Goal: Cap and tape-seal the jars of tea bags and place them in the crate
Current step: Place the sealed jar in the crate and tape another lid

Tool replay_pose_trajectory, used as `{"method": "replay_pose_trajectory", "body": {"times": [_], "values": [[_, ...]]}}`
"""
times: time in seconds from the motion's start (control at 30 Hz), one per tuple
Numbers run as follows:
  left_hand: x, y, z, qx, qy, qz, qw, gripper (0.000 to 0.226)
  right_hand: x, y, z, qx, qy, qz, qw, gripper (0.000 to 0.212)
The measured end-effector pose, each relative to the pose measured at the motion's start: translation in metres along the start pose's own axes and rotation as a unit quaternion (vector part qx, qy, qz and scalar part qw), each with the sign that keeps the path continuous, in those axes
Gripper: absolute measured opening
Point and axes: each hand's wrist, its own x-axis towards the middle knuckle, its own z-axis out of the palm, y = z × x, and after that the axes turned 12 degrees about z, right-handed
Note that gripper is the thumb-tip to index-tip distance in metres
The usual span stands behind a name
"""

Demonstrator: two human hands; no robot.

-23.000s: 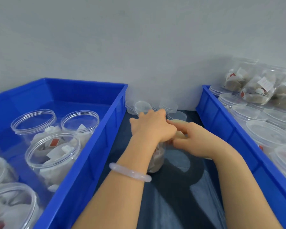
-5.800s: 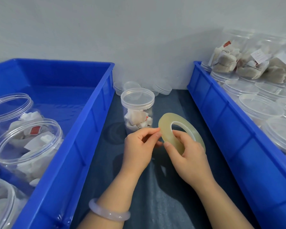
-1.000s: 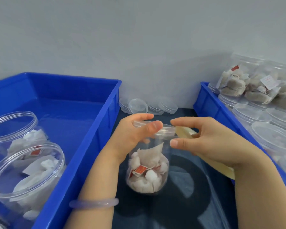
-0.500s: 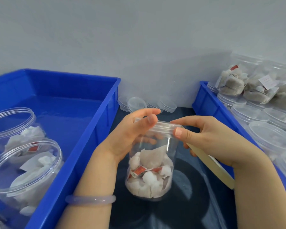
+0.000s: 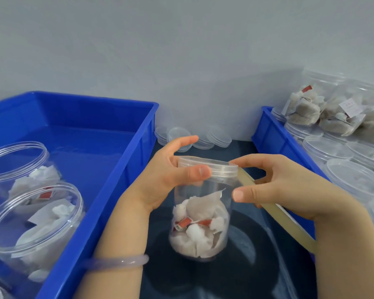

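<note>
1. Grey wall closes the scene at the back; below it a narrow strip of dark desk is left bare between two crates.
2. The left crate is loaded at its near end with open jars of tea bags, none yet capped.
3. The right crate is packed with capped jars. It is judged to be the destination, and no free slot is seen from this view.
4. The jar being worked on is held tilted over the desk strip. Whether its base touches the desk cannot be told. Some seconds ago it stood free and upright.
5. The grip of the left hand is closed on the jar top, with the thumb pressed on the lid skirt and the fingers curled behind.
6. The grip of the right hand is closed round the tape roll, with the forefinger laid on the lid's right edge.
7. One second ago the roll was held at the front of the lid. It has since been carried to the right side, where it touches the skirt. The wrap is judged begun but not closed, and more turning is required.
8. Swing of the roll is limited by the crate walls on both sides. Spare lids stand against the wall, apart from the jar and out of the way.
</note>
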Motion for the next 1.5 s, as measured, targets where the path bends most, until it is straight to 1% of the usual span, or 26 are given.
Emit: {"method": "replay_pose_trajectory", "body": {"times": [0.13,0.3,0.5,0.57,0.7,0.8,0.87,0.9,0.97,1.0,1.07,1.23,1.33,1.5], "values": [[-0.001,-0.001,0.0,-0.036,-0.027,-0.003,0.999,0.104,-0.001,0.001,-0.002,0.01,-0.004,-0.008,1.0,0.066],[-0.001,0.001,-0.003,-0.007,-0.067,-0.011,0.998,0.102,-0.003,0.002,-0.002,-0.008,-0.023,0.003,1.0,0.058],[-0.003,0.001,-0.004,-0.011,-0.098,-0.024,0.995,0.098,0.001,0.0,0.005,0.021,0.008,0.009,1.0,0.055],[-0.003,0.002,0.0,0.015,-0.103,-0.027,0.994,0.095,0.003,0.0,0.007,0.026,0.013,0.015,0.999,0.055],[0.002,0.003,0.005,0.091,-0.043,-0.011,0.995,0.081,0.008,0.001,0.01,0.013,0.022,0.02,0.999,0.063],[0.001,0.003,0.001,0.099,-0.023,-0.01,0.995,0.078,0.008,-0.004,0.014,0.038,0.001,0.018,0.999,0.066],[-0.001,0.002,-0.004,0.123,0.0,-0.023,0.992,0.081,0.005,-0.007,0.015,0.029,-0.012,0.03,0.999,0.079],[-0.001,0.001,-0.006,0.142,0.013,-0.032,0.989,0.082,0.005,-0.008,0.014,0.002,-0.005,0.036,0.999,0.088],[-0.001,-0.001,-0.007,0.162,0.018,-0.048,0.985,0.082,0.004,-0.008,0.011,-0.053,0.029,0.044,0.997,0.099],[0.0,-0.001,-0.006,0.157,0.014,-0.052,0.986,0.082,0.003,-0.008,0.009,-0.063,0.044,0.047,0.996,0.1],[0.0,-0.001,-0.002,0.129,-0.001,-0.049,0.99,0.08,0.001,-0.007,0.007,-0.057,0.053,0.052,0.996,0.097],[0.001,0.0,0.001,0.097,-0.003,-0.031,0.995,0.077,0.002,-0.003,0.006,-0.03,0.041,0.053,0.997,0.09],[0.0,0.002,0.002,0.067,-0.021,-0.023,0.997,0.075,0.004,-0.004,0.007,-0.019,0.036,0.047,0.998,0.084],[-0.001,0.006,0.002,0.015,-0.05,0.002,0.999,0.098,0.005,-0.005,0.007,-0.001,0.008,0.026,1.0,0.063]]}}
